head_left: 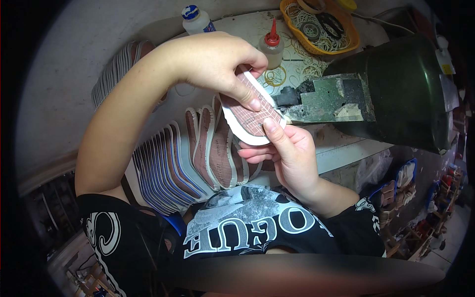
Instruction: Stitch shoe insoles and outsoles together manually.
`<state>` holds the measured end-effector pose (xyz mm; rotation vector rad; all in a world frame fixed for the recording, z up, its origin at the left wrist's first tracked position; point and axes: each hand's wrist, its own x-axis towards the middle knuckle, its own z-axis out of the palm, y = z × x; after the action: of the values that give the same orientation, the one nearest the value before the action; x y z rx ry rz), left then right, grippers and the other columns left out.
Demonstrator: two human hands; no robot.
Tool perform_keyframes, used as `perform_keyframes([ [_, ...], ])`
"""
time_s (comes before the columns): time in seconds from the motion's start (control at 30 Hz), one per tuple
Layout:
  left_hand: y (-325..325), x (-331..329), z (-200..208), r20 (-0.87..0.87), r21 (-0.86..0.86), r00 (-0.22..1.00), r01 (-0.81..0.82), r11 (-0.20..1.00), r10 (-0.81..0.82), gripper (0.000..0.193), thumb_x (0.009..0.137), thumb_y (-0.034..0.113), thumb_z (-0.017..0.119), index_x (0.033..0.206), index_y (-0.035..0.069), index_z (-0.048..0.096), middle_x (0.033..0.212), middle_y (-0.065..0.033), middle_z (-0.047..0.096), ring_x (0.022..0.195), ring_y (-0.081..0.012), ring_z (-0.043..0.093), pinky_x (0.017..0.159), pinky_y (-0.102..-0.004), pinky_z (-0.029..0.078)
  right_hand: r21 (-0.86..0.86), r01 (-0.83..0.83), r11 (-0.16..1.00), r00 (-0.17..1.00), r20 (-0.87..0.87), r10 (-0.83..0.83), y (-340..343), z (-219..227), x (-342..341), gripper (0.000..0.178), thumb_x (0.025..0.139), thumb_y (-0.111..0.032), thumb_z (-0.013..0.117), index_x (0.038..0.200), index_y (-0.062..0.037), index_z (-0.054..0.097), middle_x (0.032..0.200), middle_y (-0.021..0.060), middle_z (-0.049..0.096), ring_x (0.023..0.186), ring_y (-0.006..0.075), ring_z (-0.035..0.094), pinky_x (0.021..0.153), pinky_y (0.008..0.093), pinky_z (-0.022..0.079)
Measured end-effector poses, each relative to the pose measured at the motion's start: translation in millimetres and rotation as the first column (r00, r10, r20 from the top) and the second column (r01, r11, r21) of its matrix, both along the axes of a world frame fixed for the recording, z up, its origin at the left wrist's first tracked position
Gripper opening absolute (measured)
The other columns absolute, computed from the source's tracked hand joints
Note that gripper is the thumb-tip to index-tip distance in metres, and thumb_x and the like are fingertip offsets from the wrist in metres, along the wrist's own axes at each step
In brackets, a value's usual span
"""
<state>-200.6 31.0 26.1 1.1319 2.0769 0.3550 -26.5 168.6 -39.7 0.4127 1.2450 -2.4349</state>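
A shoe insole [247,122], pinkish brown with pale grid lines and a white border, is held between my two hands in the middle of the view. My left hand [213,62] reaches over its far end, thumb pressed on the top face and fingers wrapped over the edge. At the near right edge, my right hand [297,153] pinches it with the thumb on top and fingers underneath. The insole's right edge meets or lies close to the small dark working end of a green machine [341,101]; whether they touch I cannot tell.
Rows of stacked insoles [166,163] stand left of my lap, with another stack [116,72] farther back. Behind are a red-tipped squeeze bottle [271,49], a blue-capped bottle [198,21] and a yellow basket [346,47] of rubber bands and tape. A ruler [346,152] lies at right.
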Motion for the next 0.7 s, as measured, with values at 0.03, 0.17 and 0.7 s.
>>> perform_keyframes([
  [0.03, -4, 2, -2, -0.066, 0.050, 0.998, 0.013, 0.999, -0.010, 0.044, 0.069, 0.043, 0.073, 0.081, 0.005, 0.056, 0.060, -0.0093, 0.052, 0.059, -0.0231, 0.052, 0.055, -0.0339, 0.039, -0.003, 0.006, 1.000, 1.000, 0.000, -0.006, 2, 1, -1, 0.039, 0.096, -0.030, 0.048, 0.103, 0.0077, 0.059, 0.087, 0.0190, 0.067, 0.073, 0.0236, 0.069, 0.064, 0.0278, 0.058],
  [0.17, -14, 24, 2, -0.195, 0.087, 0.980, -0.021, 0.996, 0.038, 0.041, 0.075, 0.043, 0.067, 0.083, 0.004, 0.056, 0.062, -0.0128, 0.054, 0.058, -0.0267, 0.054, 0.055, -0.0361, 0.041, -0.020, -0.055, 0.998, 0.998, 0.019, 0.055, 8, 1, -4, 0.041, 0.096, -0.030, 0.048, 0.106, 0.0089, 0.057, 0.094, 0.0195, 0.065, 0.079, 0.0246, 0.069, 0.067, 0.0285, 0.058],
  [0.7, -21, 83, -22, 0.243, 0.036, 0.744, -0.648, 0.761, 0.622, 0.034, 0.089, 0.034, 0.060, 0.082, 0.000, 0.060, 0.068, 0.0002, 0.056, 0.059, -0.0076, 0.048, 0.054, -0.0241, 0.041, 0.012, -0.098, 0.995, 0.993, -0.062, 0.099, 16, -5, -14, 0.031, 0.094, -0.025, 0.053, 0.102, 0.0050, 0.058, 0.093, 0.0139, 0.066, 0.077, 0.0183, 0.068, 0.064, 0.0227, 0.056],
])
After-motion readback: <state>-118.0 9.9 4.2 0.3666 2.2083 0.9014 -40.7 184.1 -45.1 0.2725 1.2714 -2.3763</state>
